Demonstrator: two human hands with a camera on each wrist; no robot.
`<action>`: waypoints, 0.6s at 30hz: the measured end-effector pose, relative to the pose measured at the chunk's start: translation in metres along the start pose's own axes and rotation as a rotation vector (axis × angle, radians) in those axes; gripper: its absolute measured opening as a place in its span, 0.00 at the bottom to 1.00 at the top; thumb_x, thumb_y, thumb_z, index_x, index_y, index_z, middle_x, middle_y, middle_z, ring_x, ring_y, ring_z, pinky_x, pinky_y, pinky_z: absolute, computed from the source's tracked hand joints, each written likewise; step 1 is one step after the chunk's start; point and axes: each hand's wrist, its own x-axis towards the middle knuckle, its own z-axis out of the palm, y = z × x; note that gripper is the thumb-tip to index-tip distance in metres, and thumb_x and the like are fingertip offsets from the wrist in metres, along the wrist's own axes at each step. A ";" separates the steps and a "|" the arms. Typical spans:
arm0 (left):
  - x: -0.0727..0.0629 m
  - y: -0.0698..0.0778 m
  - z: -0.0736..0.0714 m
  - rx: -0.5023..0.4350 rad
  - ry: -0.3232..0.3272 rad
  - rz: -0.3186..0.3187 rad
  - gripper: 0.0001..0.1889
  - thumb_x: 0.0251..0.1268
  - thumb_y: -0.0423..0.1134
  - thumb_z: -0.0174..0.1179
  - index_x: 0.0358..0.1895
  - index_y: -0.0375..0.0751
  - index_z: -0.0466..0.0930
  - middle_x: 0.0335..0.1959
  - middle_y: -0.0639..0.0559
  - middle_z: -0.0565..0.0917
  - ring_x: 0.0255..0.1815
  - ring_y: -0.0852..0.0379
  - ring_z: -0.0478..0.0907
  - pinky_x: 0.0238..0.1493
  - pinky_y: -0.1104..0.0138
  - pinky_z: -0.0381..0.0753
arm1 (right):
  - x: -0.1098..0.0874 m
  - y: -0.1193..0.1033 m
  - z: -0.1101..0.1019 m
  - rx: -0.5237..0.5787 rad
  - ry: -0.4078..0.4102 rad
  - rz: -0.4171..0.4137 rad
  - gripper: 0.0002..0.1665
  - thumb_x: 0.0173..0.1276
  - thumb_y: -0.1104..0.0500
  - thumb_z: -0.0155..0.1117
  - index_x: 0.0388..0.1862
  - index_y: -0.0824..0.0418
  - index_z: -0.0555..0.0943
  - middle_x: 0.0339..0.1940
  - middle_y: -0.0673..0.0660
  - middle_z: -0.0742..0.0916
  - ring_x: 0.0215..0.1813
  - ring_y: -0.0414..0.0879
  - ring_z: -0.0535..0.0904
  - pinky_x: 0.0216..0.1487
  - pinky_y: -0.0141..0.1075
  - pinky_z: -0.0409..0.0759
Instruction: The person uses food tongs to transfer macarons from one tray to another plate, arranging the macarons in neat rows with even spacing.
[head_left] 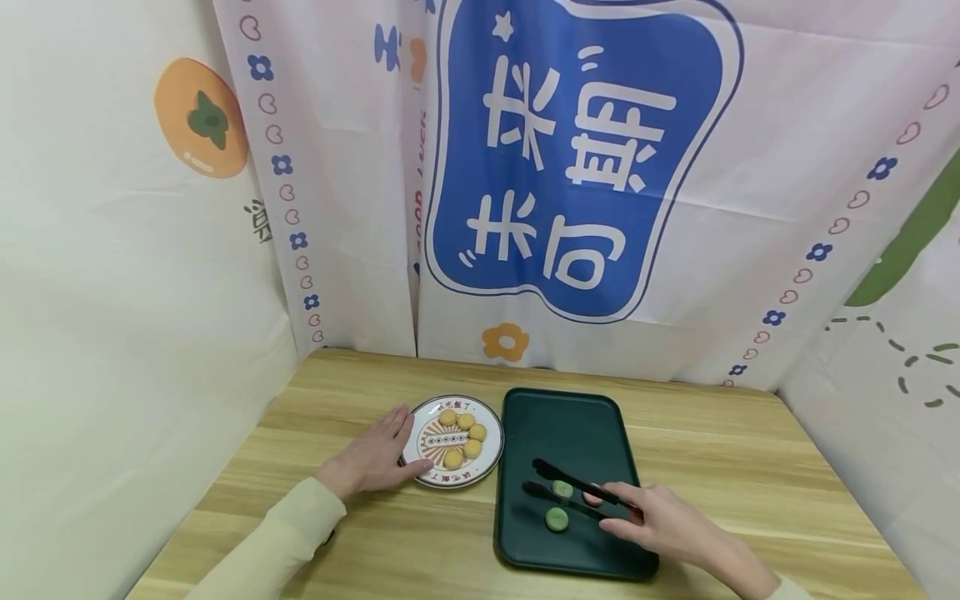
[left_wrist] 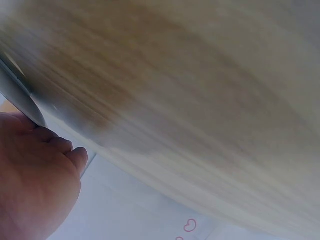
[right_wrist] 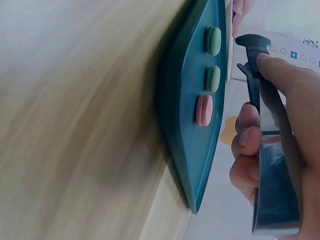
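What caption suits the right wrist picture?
Black tongs in the right grip; two round green macarons, one pink macaron, on a green tray.

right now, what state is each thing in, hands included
Plate: face up, holding food
Yellow macarons: five, on the plate
Left hand: extended, at the plate's edge
Tray: face up, partly filled
Green macarons: two, apart, lying on the tray
Pink macaron: lying on the tray
Right hand: holding the tongs
Tongs: open, above the tray, gripping nothing
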 end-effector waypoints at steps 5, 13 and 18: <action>-0.001 0.000 -0.001 0.004 0.006 0.003 0.54 0.65 0.75 0.40 0.76 0.27 0.51 0.78 0.31 0.51 0.80 0.38 0.48 0.79 0.51 0.54 | -0.007 0.005 0.001 0.025 -0.002 -0.030 0.31 0.69 0.37 0.60 0.62 0.56 0.78 0.13 0.37 0.67 0.15 0.28 0.60 0.17 0.23 0.61; -0.002 0.001 -0.001 -0.010 0.007 0.006 0.54 0.66 0.74 0.42 0.75 0.25 0.51 0.78 0.29 0.51 0.80 0.36 0.49 0.79 0.49 0.55 | -0.014 0.011 0.004 0.080 -0.016 -0.078 0.25 0.71 0.41 0.60 0.59 0.54 0.80 0.14 0.35 0.68 0.15 0.26 0.60 0.18 0.22 0.62; -0.001 0.002 -0.001 -0.006 0.003 0.001 0.54 0.65 0.75 0.41 0.76 0.27 0.50 0.78 0.31 0.50 0.80 0.38 0.48 0.79 0.50 0.55 | -0.018 0.015 0.005 0.139 -0.057 -0.107 0.21 0.73 0.45 0.59 0.59 0.53 0.79 0.14 0.35 0.68 0.15 0.26 0.59 0.18 0.21 0.61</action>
